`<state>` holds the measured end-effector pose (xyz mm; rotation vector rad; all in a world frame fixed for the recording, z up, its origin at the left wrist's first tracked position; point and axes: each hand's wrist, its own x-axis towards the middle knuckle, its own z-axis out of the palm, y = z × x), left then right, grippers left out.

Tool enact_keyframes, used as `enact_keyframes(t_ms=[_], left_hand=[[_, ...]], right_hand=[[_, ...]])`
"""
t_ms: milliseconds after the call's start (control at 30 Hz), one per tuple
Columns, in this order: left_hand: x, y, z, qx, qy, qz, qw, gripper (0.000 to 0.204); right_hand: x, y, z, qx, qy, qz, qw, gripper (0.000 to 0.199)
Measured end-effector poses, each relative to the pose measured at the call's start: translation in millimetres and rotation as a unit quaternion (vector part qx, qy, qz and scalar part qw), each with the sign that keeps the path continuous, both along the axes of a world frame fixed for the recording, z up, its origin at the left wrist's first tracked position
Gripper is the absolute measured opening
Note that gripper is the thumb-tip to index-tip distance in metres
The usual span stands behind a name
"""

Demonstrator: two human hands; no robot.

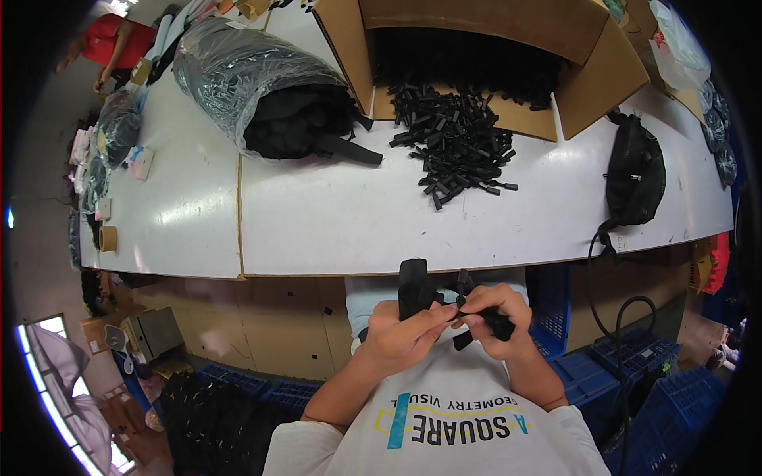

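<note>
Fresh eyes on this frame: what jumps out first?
First, the two hands at bottom centre: the left hand and right hand meet close to the person's chest, pinching a black strap with a small black clip. Next, the pile of black plastic clips on the white table, spilling from an open cardboard box. A clear plastic bag of black goods lies at upper left.
</note>
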<state>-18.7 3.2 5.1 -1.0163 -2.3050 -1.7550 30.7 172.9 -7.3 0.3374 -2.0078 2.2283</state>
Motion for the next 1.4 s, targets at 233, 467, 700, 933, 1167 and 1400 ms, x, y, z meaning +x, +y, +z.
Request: enact_keyframes(t_ms=[233, 467, 700, 933, 1167, 1400], left_hand=[[3, -1, -4, -0.022, 0.012, 0.002, 1.000, 0.022], [4, -3, -1, -0.054, -0.019, -0.003, 0.998, 0.019], [4, -2, 0, -0.056, -0.045, 0.007, 0.997, 0.015], [7, 2, -10, 0.022, -0.067, 0.031, 0.997, 0.015], [9, -1, -15, 0.048, -0.140, 0.035, 0.988, 0.013], [12, 0, -14, 0.070, -0.198, 0.030, 0.977, 0.012]], right_hand=[[-1, -1, 2, 0.026, 0.020, -0.013, 0.999, 0.011], [-4, 0, -5, 0.048, 0.073, -0.020, 0.996, 0.019], [-6, 1, -6, 0.101, 0.094, -0.022, 0.990, 0.028], [-7, -8, -6, 0.135, 0.139, -0.072, 0.978, 0.038], [-8, -11, -5, 0.186, 0.186, -0.126, 0.957, 0.034], [-9, -12, -3, 0.181, 0.188, -0.132, 0.956, 0.033]])
